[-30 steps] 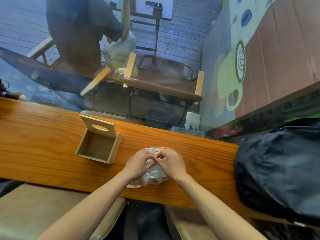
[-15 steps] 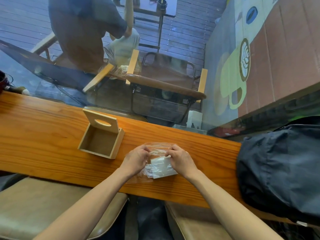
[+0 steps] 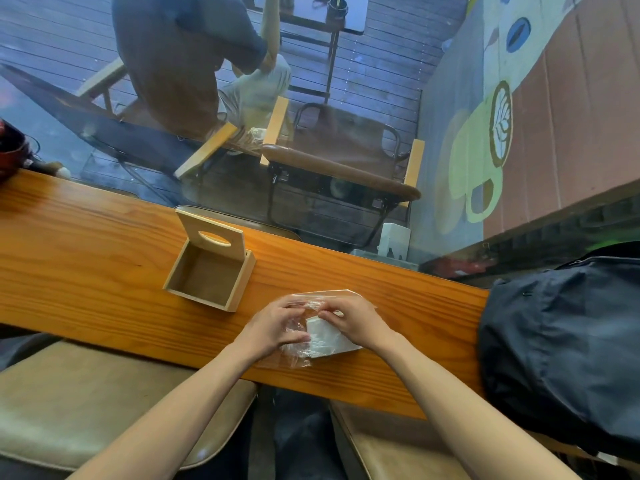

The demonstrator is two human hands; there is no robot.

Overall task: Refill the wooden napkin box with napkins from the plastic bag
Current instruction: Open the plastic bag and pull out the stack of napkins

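napkins (image 3: 329, 337) slanting down-right in plastic bag (image 3: 298, 351)

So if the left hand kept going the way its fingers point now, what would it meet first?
The left hand points right, across the plastic bag it grips. First in line is the white napkin stack just past its fingertips, then the right hand. Depth is hard to judge.

No writing, brand name or number can be read anywhere in the view. The only sign-like mark is a painted picture on the wall (image 3: 554, 109) far beyond and to the right of the hands (image 3: 311, 327): a green cup (image 3: 474, 168) with a leaf pattern on its top, bearing no words. The white carton (image 3: 394, 239) behind the glass shows dark marks too small to make out.
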